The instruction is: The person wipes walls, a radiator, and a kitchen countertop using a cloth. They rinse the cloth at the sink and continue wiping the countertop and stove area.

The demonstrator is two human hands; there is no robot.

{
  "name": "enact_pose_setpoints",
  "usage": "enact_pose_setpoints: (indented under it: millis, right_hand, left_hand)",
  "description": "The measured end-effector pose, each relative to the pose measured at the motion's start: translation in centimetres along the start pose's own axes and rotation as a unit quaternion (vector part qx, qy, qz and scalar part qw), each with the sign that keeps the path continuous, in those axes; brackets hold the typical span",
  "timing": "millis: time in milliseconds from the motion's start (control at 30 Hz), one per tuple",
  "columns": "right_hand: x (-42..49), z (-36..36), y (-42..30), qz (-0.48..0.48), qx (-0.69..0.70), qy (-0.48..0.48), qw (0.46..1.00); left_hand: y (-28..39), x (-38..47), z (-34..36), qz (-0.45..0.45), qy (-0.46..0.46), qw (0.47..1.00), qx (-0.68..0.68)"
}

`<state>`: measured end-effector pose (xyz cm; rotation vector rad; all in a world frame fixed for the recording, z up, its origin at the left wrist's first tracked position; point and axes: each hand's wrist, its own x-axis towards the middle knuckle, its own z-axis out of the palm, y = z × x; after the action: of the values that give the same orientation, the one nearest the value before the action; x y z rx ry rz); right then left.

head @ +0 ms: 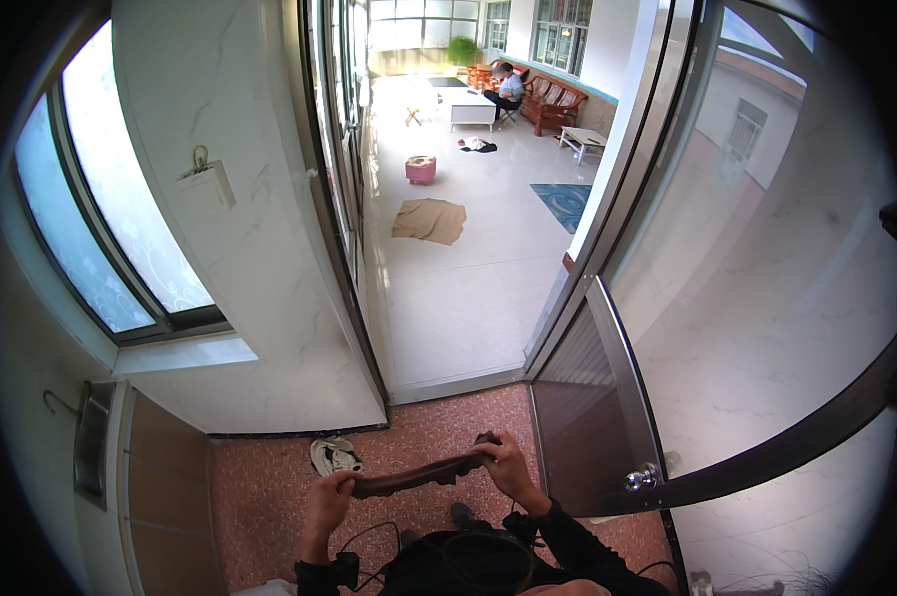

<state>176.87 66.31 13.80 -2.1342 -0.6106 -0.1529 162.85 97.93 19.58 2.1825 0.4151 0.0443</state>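
A narrow length of dark brown cloth (pixel 417 477) stretches between my two hands above the red speckled floor. My left hand (pixel 331 501) grips its left end between thumb and fingers. My right hand (pixel 504 463) pinches the other end, where the cloth bunches up a little. The cloth sags slightly and has an uneven lower edge. Just beyond my left hand, a crumpled whitish cloth (pixel 336 455) lies on the floor. Dark sleeves cover both forearms, and black cables hang near my wrists.
An open door with a round knob (pixel 641 477) stands at right. A sink (pixel 94 447) is at left. Through the doorway, a beige cloth (pixel 429 221), a pink stool (pixel 421 170) and a blue rug (pixel 562 205) lie or stand on pale tiles. A person (pixel 505 86) sits near a white table (pixel 472 112).
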Motion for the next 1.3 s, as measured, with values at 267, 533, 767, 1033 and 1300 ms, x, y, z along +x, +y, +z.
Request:
enact_pose_setpoints:
  millis: [267, 533, 767, 1033, 1300]
  right_hand:
    - [0.3, -0.5, 0.4, 0.027, 0.013, 0.033, 0.999]
    - [0.4, -0.6, 0.7, 0.041, 0.051, 0.032, 0.997]
    - [0.5, -1.1, 0.2, 0.051, 0.07, 0.026, 0.996]
    - [0.5, -1.0, -0.3, 0.032, -0.061, 0.013, 0.998]
    - [1.8, -1.2, -1.1, -0.006, -0.147, -0.029, 0.989]
  left_hand:
    - [0.7, -0.5, 0.2, 0.031, -0.086, 0.996, 0.01]
    - [0.1, -0.2, 1.3, 0.028, -0.092, 0.995, -0.004]
    - [1.2, -0.1, 1.7, 0.043, -0.025, 0.997, 0.052]
    - [1.2, 0.8, 2.3, 0.138, 0.05, 0.989, 0.011]
    - [0.8, 1.5, 2.8, 0.023, 0.009, 0.999, -0.027]
